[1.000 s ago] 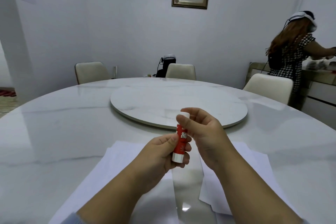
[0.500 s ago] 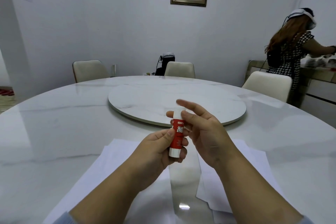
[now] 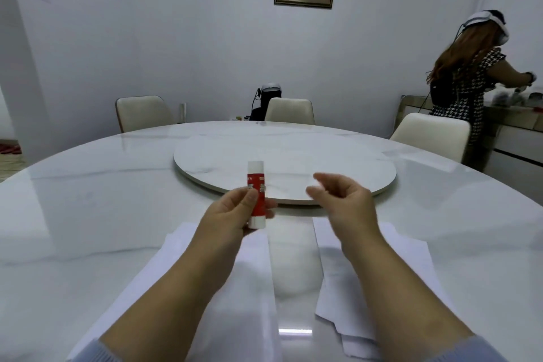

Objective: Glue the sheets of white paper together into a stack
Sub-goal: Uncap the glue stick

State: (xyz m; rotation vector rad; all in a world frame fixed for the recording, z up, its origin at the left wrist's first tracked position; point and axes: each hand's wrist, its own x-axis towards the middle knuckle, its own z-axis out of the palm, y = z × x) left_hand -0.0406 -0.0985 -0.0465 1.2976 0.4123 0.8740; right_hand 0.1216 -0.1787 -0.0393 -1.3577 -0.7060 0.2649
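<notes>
My left hand [image 3: 232,214] is shut on a red and white glue stick [image 3: 256,200] and holds it upright above the table, its white top end up. My right hand [image 3: 340,200] hovers a short way to the right of the stick without touching it. Its thumb and forefinger are curled close together and blurred, so I cannot tell if they pinch the cap. A white paper sheet [image 3: 176,279] lies flat under my left forearm. A loose pile of white sheets [image 3: 411,267] lies under my right forearm, with a strip of bare table between.
The round white marble table [image 3: 88,214] carries a raised turntable [image 3: 293,156] just beyond my hands. Cream chairs [image 3: 144,112] stand round the far side. A person [image 3: 467,82] stands at a sideboard at the back right.
My right hand has left the top of the glue stick and moved away to the right. The left hand keeps its hold, and the stick looks shorter than before.
</notes>
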